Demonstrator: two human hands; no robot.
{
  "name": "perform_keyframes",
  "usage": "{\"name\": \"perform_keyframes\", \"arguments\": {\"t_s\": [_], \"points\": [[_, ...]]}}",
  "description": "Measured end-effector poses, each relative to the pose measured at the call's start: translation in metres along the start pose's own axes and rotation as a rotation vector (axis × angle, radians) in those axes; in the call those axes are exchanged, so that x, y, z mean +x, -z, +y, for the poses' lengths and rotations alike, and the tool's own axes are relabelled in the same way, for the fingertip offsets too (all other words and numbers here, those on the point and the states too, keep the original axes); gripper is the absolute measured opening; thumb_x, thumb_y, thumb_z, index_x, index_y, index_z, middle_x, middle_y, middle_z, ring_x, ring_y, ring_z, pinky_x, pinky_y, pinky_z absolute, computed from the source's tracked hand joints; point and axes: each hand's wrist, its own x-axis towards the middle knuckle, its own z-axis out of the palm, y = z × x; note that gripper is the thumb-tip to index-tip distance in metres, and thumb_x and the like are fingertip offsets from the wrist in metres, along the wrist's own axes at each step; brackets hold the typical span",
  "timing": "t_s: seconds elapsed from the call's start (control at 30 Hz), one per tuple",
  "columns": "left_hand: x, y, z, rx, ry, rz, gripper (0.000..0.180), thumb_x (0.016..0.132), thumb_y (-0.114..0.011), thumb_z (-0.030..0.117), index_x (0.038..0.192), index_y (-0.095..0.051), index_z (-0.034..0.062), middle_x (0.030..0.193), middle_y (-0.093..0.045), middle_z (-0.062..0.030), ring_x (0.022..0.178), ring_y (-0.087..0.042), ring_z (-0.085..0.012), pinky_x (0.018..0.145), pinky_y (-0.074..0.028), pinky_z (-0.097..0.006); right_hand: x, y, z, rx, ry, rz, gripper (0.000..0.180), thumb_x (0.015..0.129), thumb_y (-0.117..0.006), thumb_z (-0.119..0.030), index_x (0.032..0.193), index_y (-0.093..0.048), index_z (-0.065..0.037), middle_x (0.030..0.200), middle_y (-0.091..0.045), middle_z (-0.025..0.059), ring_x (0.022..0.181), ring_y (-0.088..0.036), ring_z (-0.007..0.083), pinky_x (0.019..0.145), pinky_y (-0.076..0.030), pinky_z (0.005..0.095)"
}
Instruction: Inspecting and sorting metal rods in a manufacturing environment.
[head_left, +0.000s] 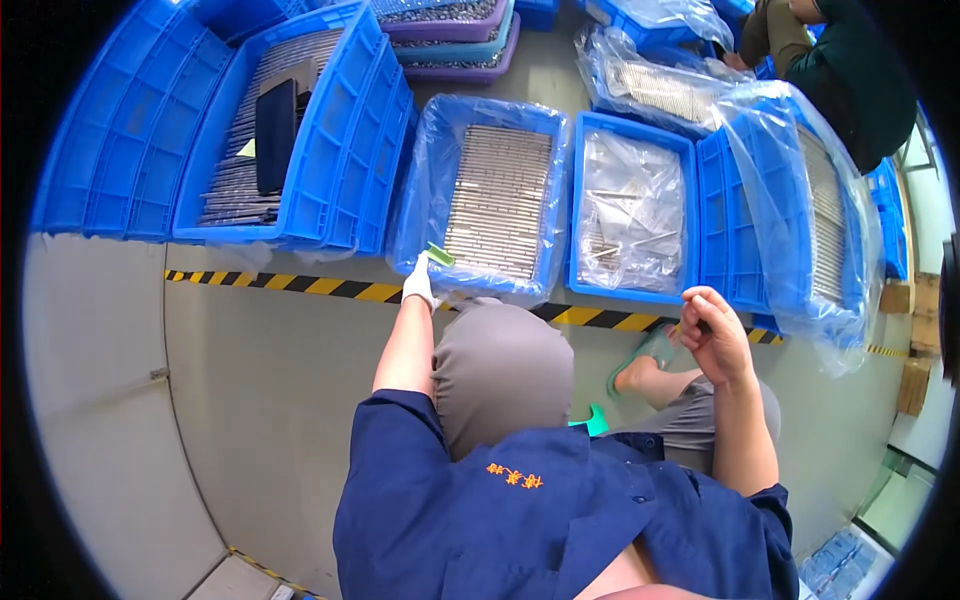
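My left hand (418, 284), in a white glove, reaches to the near left corner of a blue crate (405, 235) lined with clear plastic. Its fingers are closed on the end of a small green plastic piece (438, 255) at the crate's rim. Inside the crate lie rows of thin metal rods (500, 195), packed side by side. My bare right hand (715, 335) is raised in front of a second blue crate (690, 225), with fingers curled and pressed together. Whether it holds something small I cannot make out. Clear plastic film (640, 210) covers a few loose rods in that second crate.
Stacked blue crates (340, 150) stand at the left, with a dark flat object (276, 140) on their rods. A film-draped crate (750, 220) is at the right. Purple and teal trays (460, 50) lie behind. Another person (850, 80) crouches at the far right. Striped tape (300, 284) marks the floor.
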Motion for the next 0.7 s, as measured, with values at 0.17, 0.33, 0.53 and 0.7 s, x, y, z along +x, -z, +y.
{"name": "perform_keyframes", "arguments": {"t_s": [0.17,0.33,0.53,0.7], "points": [[0.073,0.091,0.027,0.011,-0.235,0.013,0.045,0.08,-0.05,0.034,0.115,-0.045,0.006,0.106,-0.052,-0.013,0.092,-0.052,-0.0288,0.083,-0.043,-0.042,-0.003,-0.031,0.007,-0.014,-0.043,-0.102,0.01,0.082,-0.05,-0.011,0.09,-0.053,-0.006,0.063,-0.043,-0.0019,0.052,-0.035,0.0066,0.045,-0.029,0.0195],[0.083,0.04,-0.006,0.425,-0.226,0.302,0.041,0.072,-0.059,0.025,0.103,-0.053,-0.0005,0.096,-0.055,-0.0118,0.085,-0.052,-0.0237,0.078,-0.042,-0.035,0.0,-0.014,0.005,-0.014,-0.029,-0.006,0.01,0.083,-0.05,-0.011,0.089,-0.053,-0.004,0.061,-0.042,-0.0015,0.049,-0.034,0.0064,0.044,-0.028,0.0195],[0.05,0.0,-0.023,0.266,-0.242,0.336,0.036,0.068,-0.059,0.022,0.096,-0.056,-0.0007,0.09,-0.056,-0.0114,0.076,-0.053,-0.0219,0.073,-0.044,-0.035,-0.001,-0.006,0.001,0.004,-0.002,0.04,0.01,0.083,-0.051,-0.012,0.09,-0.053,-0.004,0.061,-0.043,-0.0014,0.05,-0.035,0.0073,0.044,-0.028,0.0195],[0.098,0.081,-0.018,0.042,-0.123,0.24,0.039,0.075,-0.053,0.03,0.106,-0.051,0.0056,0.099,-0.055,-0.0122,0.084,-0.054,-0.0296,0.076,-0.044,-0.044,0.002,-0.028,0.004,0.017,-0.05,-0.089,0.011,0.083,-0.051,-0.012,0.089,-0.054,-0.004,0.061,-0.043,-0.0016,0.049,-0.033,0.007,0.044,-0.028,0.0194]]}}
